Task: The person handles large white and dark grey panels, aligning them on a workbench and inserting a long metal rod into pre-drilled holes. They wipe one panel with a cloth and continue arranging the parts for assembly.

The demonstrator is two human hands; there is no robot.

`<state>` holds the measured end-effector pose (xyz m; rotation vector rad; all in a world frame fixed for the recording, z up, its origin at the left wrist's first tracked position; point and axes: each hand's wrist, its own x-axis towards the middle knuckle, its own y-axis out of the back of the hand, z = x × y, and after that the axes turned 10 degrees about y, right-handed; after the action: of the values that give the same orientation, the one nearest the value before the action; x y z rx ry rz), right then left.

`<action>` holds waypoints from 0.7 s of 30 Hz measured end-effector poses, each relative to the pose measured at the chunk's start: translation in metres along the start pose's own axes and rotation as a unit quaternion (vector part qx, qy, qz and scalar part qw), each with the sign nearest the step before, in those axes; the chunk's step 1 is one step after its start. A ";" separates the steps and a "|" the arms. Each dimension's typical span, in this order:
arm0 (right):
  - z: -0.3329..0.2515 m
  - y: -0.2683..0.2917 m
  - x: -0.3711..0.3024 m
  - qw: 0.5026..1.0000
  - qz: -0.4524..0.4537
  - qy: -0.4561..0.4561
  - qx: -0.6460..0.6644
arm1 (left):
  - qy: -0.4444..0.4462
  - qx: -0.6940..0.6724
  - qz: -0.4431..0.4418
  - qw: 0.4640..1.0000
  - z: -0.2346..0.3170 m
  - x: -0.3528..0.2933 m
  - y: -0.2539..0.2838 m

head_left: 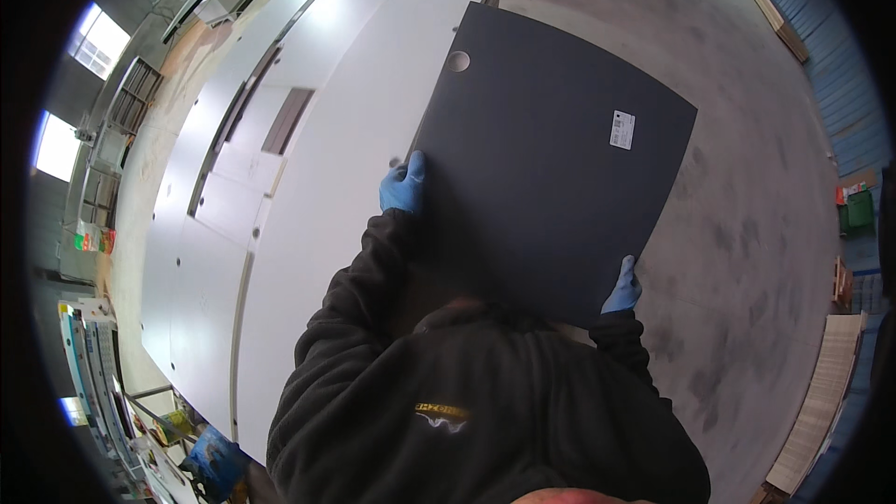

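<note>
Dark panel: a large, flat, dark grey board with straight edges [546, 168] is spanning the space in front of the person's chest, its left side overlapping the pale sheets in this view; whether it is touching them, I cannot tell.
Panel face: a small white rectangular printed sticker [623, 131] is sitting toward the right edge, and a pale round spot [458, 62] is showing near the upper left corner.
Left hand: the blue-gloved left hand [402, 188] is holding the board's left edge, its thumb lying along the rim and its other fingers mostly hiding.
Right hand: the blue-gloved right hand [622, 288] is holding the right edge near the lower corner, its visible fingers pointing upward along it.
Pale sheets: broad, smooth, whitish-grey flat sheets [322, 163] are lying side by side left of the board, with dark gaps running between some.
Floor: bare grey concrete [723, 252] is stretching away on the right.
</note>
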<state>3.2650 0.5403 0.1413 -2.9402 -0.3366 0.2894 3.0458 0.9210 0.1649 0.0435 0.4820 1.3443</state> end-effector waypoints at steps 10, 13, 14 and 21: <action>0.008 -0.171 0.272 0.990 0.018 -0.005 -0.139 | -0.012 0.054 0.040 0.998 0.137 0.245 -0.143; -0.002 -0.212 0.362 0.975 -0.071 -0.049 -0.207 | 0.012 0.078 0.063 0.995 0.185 0.303 -0.178; -0.006 -0.230 0.396 0.974 -0.092 -0.031 -0.206 | 0.021 0.090 0.069 0.993 0.205 0.324 -0.191; -0.011 -0.345 0.562 0.923 -0.227 0.003 -0.310 | 0.080 0.128 0.102 0.983 0.296 0.456 -0.233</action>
<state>3.7330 1.0041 0.1194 -3.3074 -1.2987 0.1189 3.4315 1.3663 0.2201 0.2032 0.8026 1.4855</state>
